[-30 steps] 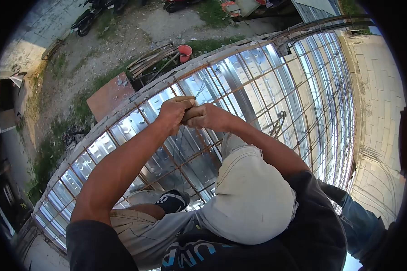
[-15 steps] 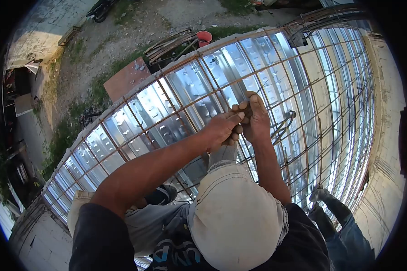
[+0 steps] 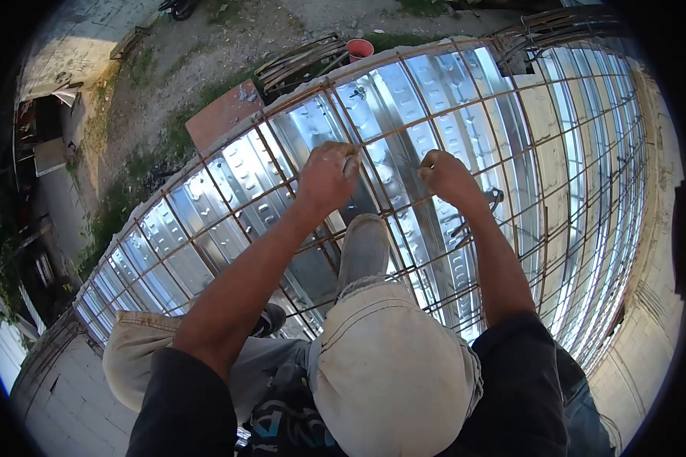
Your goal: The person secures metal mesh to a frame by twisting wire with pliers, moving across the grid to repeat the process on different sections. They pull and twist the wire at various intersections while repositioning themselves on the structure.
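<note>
Above rusty rebar mesh, left hand, right hand, apart, both curled, contents unclear

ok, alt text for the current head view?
Left hand and right hand, curled and apart, above a rusty bar grid over ribbed metal sheeting; anything held is indistinct. A grey shoe shows lower down, a red bucket near the top.

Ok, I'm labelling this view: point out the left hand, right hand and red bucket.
Left hand [image 3: 328, 177], head view: its back.
Right hand [image 3: 447, 177], head view: its back.
Red bucket [image 3: 360, 50], head view: its visible middle.
</note>
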The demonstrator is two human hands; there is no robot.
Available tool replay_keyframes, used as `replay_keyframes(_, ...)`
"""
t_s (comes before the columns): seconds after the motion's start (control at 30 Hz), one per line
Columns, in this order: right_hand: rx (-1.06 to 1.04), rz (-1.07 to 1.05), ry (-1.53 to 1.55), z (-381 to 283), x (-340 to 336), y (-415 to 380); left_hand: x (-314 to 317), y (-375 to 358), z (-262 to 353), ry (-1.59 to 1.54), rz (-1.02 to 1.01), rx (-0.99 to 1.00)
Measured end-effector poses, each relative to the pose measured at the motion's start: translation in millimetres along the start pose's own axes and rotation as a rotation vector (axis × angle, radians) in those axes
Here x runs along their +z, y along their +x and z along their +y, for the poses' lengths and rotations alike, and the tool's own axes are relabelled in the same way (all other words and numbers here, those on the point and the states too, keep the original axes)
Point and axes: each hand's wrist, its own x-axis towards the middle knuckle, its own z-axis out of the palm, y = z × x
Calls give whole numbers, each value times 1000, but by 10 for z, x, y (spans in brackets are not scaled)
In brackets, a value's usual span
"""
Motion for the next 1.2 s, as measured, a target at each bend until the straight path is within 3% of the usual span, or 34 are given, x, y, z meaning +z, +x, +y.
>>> replay_keyframes(0.07,59,73,147,-4,328,81,-118,141,-263,-6,-66,-110)
replay_keyframes(0.17,49,106,258,-49,700,333,-89,314,-519,81,-387,-305)
replay_keyframes(0.2,26,117,337,-57,798,416,-48,343,-592,62,-460,-264)
replay_keyframes(0.3,-34,103,505,-73,937,637,146,398,-696,-401,-574,-516)
replay_keyframes(0.37,-64,33,538,-161,864,655,96,406,-598,-389,-593,-544)
replay_keyframes(0.5,68,-217,872,-145,718,575,114,404,-588,-385,-572,-479)
replay_keyframes(0.6,29,-286,857,-6,717,634,34,438,-526,-311,-606,-466)
replay_keyframes(0.7,33,-263,664,-36,711,721,65,482,-597,-390,-649,-548)
replay_keyframes(0.8,-127,-169,568,-33,857,856,-57,559,-477,-409,-718,-678)
replay_keyframes(0.9,-176,-142,589,-24,929,930,-20,596,-360,-411,-604,-828)
replay_keyframes(1.0,-193,-160,628,12,972,994,143,564,-498,-495,-435,-760)
replay_keyframes(1.2,-175,-179,597,-60,890,976,18,584,-547,-650,-473,-816)
